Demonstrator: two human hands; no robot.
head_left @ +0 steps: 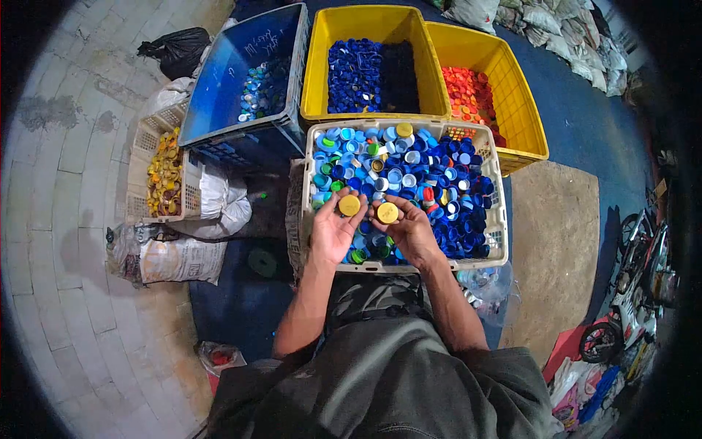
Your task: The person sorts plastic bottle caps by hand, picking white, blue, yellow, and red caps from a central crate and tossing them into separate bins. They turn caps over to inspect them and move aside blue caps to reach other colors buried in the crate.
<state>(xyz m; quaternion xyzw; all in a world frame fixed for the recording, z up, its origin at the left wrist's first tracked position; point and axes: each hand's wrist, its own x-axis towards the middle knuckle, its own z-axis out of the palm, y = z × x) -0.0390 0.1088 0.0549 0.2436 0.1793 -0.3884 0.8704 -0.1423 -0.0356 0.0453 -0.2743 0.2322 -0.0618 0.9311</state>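
Note:
Above the near part of a white crate (500, 212), my left hand (333, 233) grips a yellow bottle cap (349, 205) by its edge. Beside it, my right hand (415, 233) has a second yellow bottle cap (387, 213) between thumb and fingers. Both caps face up, a small gap apart. The crate is filled with loose bottle caps (453, 175), mostly light and dark blue, with some green, white and red ones. One more yellow cap (404, 129) lies near the crate's far rim. My hands hide part of the caps beneath them.
Behind the crate stand a blue bin (219, 102) with blue caps, a yellow bin (373, 16) with dark blue caps and another yellow bin (523, 110) with orange-red caps. A basket (139, 194) of yellow caps sits at left. Sacks (183, 260) lie below it; a motorbike (621, 314) stands right.

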